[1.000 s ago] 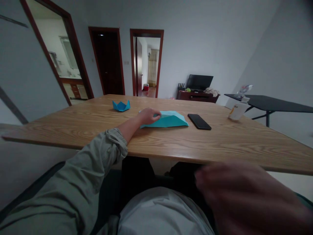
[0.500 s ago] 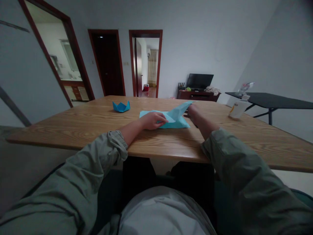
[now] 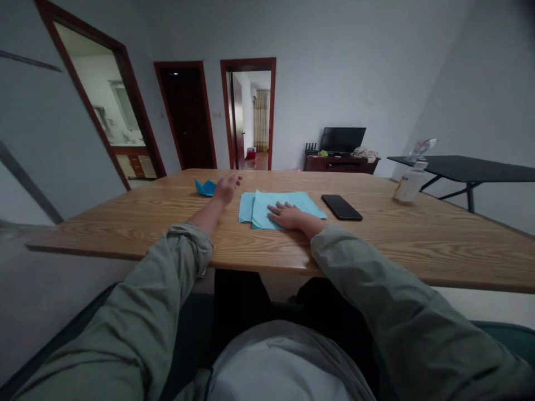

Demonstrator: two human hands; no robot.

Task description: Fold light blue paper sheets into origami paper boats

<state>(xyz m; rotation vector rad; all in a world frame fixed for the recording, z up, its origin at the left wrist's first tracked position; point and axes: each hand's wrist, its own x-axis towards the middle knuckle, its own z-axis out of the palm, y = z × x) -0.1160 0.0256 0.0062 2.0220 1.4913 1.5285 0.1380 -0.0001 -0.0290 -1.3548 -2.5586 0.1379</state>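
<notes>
Right hand (image 3: 289, 216) lies open, flat on the paper (image 3: 303, 201) at mid table (image 3: 418, 239); left hand (image 3: 228, 186) is open by the boat (image 3: 204, 187), gripping nothing; firm, even palm pressure advised to hold the sheets aligned.

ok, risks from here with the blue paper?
1. The left hand is open by the small folded paper boat; a careless grab could crush its folds.
2. The right hand lies flat on the light blue sheets, which sit offset; a slide could shift or crease them.
3. The phone lies close by the sheets and could get nudged.
</notes>
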